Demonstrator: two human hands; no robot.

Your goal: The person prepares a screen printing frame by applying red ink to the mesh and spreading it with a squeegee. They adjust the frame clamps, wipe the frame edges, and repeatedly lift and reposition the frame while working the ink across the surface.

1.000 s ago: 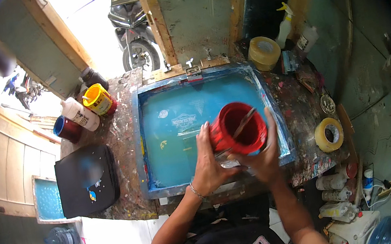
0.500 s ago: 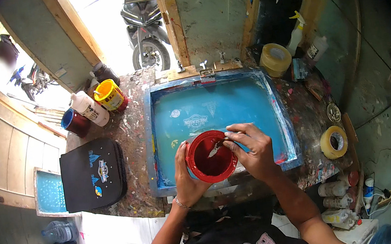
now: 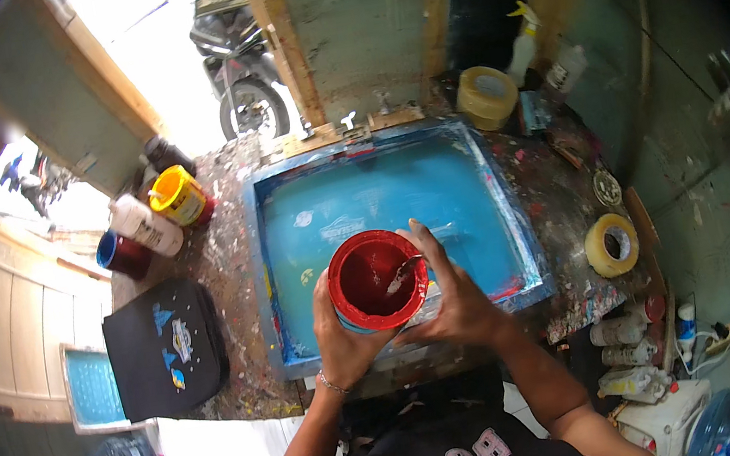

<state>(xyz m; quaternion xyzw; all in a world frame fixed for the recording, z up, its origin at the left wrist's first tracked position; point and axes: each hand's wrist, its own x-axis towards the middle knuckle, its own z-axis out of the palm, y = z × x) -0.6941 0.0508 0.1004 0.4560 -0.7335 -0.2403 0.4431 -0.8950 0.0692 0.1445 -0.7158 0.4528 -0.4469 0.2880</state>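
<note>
A round tub of red ink point(image 3: 376, 280) is held upright over the near part of a blue printing screen point(image 3: 387, 216) set in a paint-stained frame point(image 3: 526, 233). My left hand point(image 3: 339, 339) grips the tub from below and the left side. My right hand point(image 3: 451, 295) wraps the tub's right side, fingers along the rim. A small stick or spatula point(image 3: 403, 273) rests inside the tub, its end in the red ink. The screen carries a pale printed design point(image 3: 343, 228) near its middle.
Left of the frame lie a black printed garment on a board point(image 3: 166, 349), a yellow tub point(image 3: 176, 196), a white bottle point(image 3: 144, 225) and a dark red tub point(image 3: 122, 255). Tape rolls point(image 3: 611, 245) point(image 3: 486, 96) and a spray bottle point(image 3: 522, 43) sit right and behind. A motorbike point(image 3: 234, 60) stands beyond.
The red tub came down and left from a tilted position to upright over the screen's near edge. My right hand moved from the stick to the tub's side.
</note>
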